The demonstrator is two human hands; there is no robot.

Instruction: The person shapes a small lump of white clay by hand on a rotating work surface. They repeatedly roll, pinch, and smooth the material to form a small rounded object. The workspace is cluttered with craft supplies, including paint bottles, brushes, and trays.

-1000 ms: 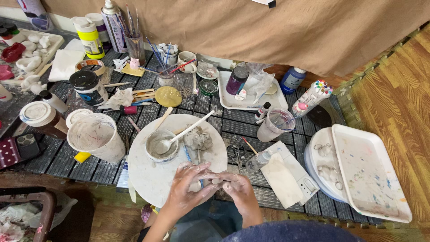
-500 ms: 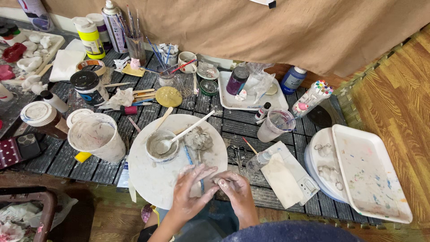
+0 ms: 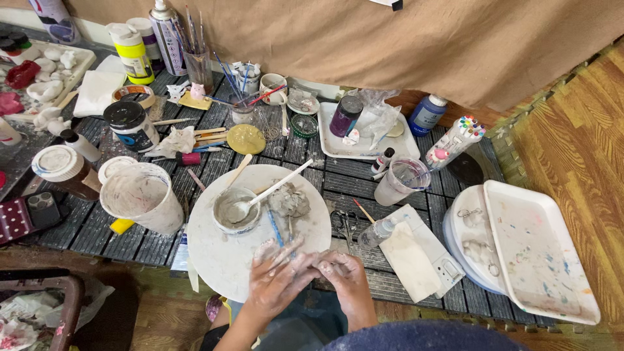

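Observation:
My left hand [image 3: 273, 283] and my right hand [image 3: 348, 276], both smeared with grey clay, meet at the near edge of a round white board [image 3: 214, 260]. The left fingers lie stretched across the right fingertips, pressing a small clay piece between them; the piece is almost hidden. Just beyond the hands, on the board, lie a blue tool [image 3: 275, 227] and a lump of grey clay [image 3: 289, 199]. A small bowl of grey slip [image 3: 224, 218] with a white spoon [image 3: 276, 186] stands left of the lump.
A big smeared cup [image 3: 142, 198] stands left of the board, scissors [image 3: 343, 224] and a small bottle [image 3: 377, 232] to its right. White trays [image 3: 539, 260] fill the right side. Jars, brushes [image 3: 195, 39], a water cup [image 3: 403, 181] and paint bottles crowd the back.
My hands have closed together: the left fingers, earlier apart from the right hand with a thin clay piece between them, now overlap the right fingertips.

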